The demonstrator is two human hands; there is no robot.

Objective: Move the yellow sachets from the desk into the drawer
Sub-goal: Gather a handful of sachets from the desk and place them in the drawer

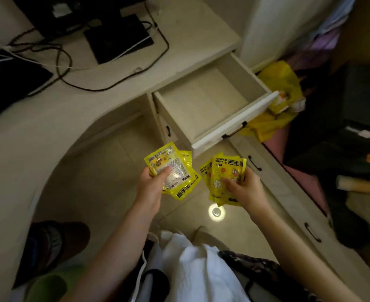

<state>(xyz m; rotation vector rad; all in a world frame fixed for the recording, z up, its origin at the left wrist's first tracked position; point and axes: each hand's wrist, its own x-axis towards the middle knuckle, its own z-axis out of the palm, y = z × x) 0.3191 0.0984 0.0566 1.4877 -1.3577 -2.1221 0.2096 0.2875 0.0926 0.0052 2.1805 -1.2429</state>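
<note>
Holding: both hands carry yellow sachets over the floor, near the drawer [203,105].
Left hand [152,182]: thumb pinches a fanned stack [175,171].
Right hand [245,188]: fingers curl round another stack [225,175].
Drawer: pulled open below the tabletop [105,99].

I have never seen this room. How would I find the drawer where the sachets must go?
Start at the pale desk with the black cables. At its right end, one drawer stands pulled out, just beyond the two hands holding yellow sachets. It alone is open and shows a bare inside; the drawers near it are closed.
</note>
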